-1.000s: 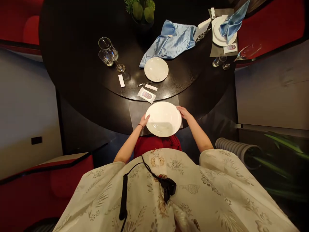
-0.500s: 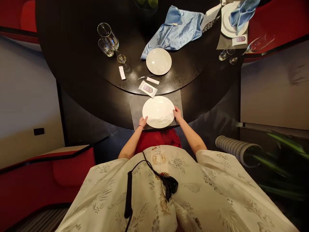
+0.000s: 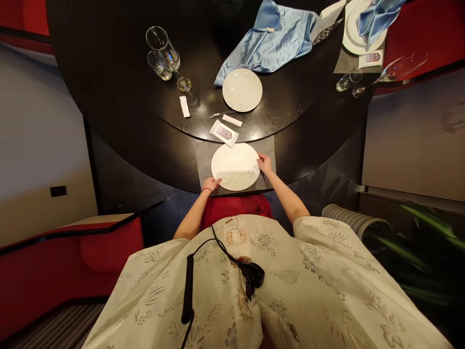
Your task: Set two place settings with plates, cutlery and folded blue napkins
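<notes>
Low light over a dark round counter (image 3: 109,97) with red upholstered seating (image 3: 109,249) beside it, and at the near edge a person in a cream embroidered robe (image 3: 276,261) over a red garment (image 3: 236,211), a black cable and clip (image 3: 252,274) hanging at the chest. Both arms reach forward. The left hand (image 3: 210,184), a thin red band at the wrist, sits at the near rim of a white plate (image 3: 235,166), while the right hand (image 3: 265,164) meets the opposite rim, fingers slightly curled. Are they gripping or only steadying? Can't tell from here. That plate lies on a grey translucent placemat (image 3: 205,162), roughly central. The risk is right there: a smooth glazed rim held only at its edges could slip if one hand pushes harder than the other, and the loose robe could snag the mat and drag it. Just beyond sit a printed sachet (image 3: 224,133), a slim metal utensil (image 3: 221,114) and a paper strip (image 3: 231,120), all easy to nudge. Farther out are a second white plate (image 3: 242,89), a wine glass (image 3: 163,53) beside a tumbler (image 3: 159,65), and a crumpled blue satin napkin (image 3: 271,43), with another plate setting (image 3: 363,26) at the far edge.
</notes>
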`<state>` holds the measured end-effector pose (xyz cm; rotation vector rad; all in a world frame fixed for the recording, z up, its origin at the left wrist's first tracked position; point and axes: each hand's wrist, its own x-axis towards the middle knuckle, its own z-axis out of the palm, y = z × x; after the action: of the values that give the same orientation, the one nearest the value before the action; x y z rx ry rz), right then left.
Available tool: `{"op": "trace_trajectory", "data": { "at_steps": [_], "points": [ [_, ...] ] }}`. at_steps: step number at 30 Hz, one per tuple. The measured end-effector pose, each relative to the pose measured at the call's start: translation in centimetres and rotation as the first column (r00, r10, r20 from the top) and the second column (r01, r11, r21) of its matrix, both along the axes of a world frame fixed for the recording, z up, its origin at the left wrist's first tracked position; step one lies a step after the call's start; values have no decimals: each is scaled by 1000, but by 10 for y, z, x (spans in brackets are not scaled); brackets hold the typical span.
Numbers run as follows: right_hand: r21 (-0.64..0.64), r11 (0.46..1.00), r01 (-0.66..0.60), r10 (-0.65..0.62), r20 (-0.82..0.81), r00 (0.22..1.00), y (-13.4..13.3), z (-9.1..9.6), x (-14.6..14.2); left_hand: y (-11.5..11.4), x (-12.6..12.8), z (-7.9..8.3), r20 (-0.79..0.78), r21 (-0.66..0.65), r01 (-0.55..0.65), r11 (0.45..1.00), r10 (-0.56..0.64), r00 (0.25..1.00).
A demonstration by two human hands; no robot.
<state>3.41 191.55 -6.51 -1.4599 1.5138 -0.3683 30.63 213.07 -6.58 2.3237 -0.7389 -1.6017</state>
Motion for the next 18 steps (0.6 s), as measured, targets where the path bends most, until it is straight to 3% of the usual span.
{"op": "trace_trajectory", "data": {
  "at_steps": [6,9,12,15,18],
  "points": [
    [84,996,-29,37,-88,995,-11,4,-6,-3,12,1,-123,34,58,998,-53,991],
    [-19,1000,8,-11,-168,986,-46,9,6,-7,13,2,-198,83,4,997,13,980],
    [-127,978,163,-170,-50,984,-102,13,41,-6,8,4,-235,109,-45,993,70,969],
    [87,951,297,-306,117,945,-161,10,95,-1,-3,6,-255,124,-94,988,124,959],
    [261,878,400,-446,147,883,-204,1,144,4,-14,8,-239,115,-166,979,190,952]
  ]
}}
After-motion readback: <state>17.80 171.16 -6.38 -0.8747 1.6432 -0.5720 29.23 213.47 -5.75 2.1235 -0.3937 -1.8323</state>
